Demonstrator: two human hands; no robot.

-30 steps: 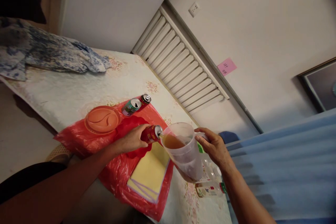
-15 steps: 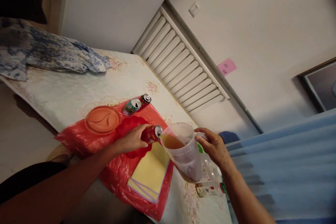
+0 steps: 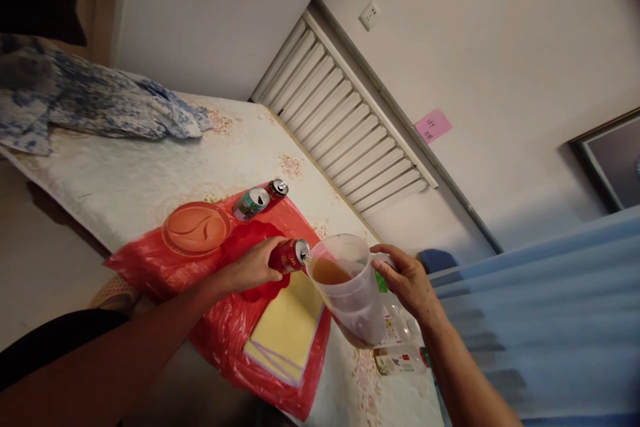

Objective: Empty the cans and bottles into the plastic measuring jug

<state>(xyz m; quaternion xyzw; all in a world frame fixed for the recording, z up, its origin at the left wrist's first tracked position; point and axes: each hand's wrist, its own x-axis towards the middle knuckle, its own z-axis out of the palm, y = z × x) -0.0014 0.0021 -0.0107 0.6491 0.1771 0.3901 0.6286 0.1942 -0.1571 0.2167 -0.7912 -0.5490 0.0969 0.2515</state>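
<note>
My left hand is closed around a red drink can. The can lies tipped on its side, its opened top at the rim of a translucent plastic jug. A thin trickle shows at the can's mouth. Inside the jug is brown liquid, and the jug leans toward the can. My right hand grips the jug at its handle, which the fingers mostly hide. Under the can are a red plastic bag and a folded yellow cloth.
An orange round lid, a green can and another dark red can stand on the bag. Clear bottles lie beyond the jug. Patterned fabric covers the table's far left; a radiator runs along the wall.
Both hands, the can and the jug hold almost the same position. The trickle from the can looks thinner than before.
</note>
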